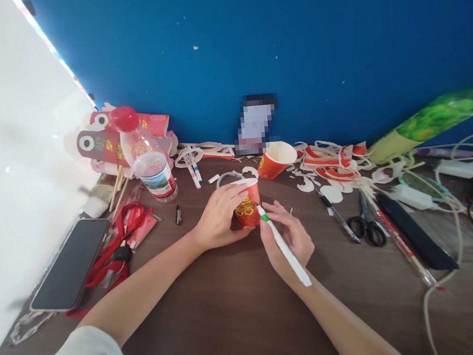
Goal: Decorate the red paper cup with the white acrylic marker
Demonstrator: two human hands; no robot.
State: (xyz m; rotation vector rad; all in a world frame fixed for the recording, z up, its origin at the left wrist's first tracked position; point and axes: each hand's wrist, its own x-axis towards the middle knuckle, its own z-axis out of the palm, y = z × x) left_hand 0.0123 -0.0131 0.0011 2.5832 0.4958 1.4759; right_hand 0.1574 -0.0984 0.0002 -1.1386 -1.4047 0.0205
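A red paper cup (pixel 247 211) with yellow lettering stands on the brown table, and my left hand (pixel 222 216) is wrapped round its left side. My right hand (pixel 288 236) grips a white marker (pixel 284 246) with a green band. The marker's green tip meets the cup's right side or comes very close to it. Behind the cup a grey loop (pixel 224 177) shows in part; what it belongs to is hidden. To the left lies a small dark cap (pixel 178 215).
Behind stand another red paper cup (pixel 272 166) and a blurred phone (pixel 255 123) against the blue panel. A plastic bottle (pixel 153 173) and a dark phone (pixel 72 263) are left. Paper scraps (pixel 330 161), a black pen (pixel 339 218), scissors (pixel 367 227) and cables (pixel 425 304) lie right.
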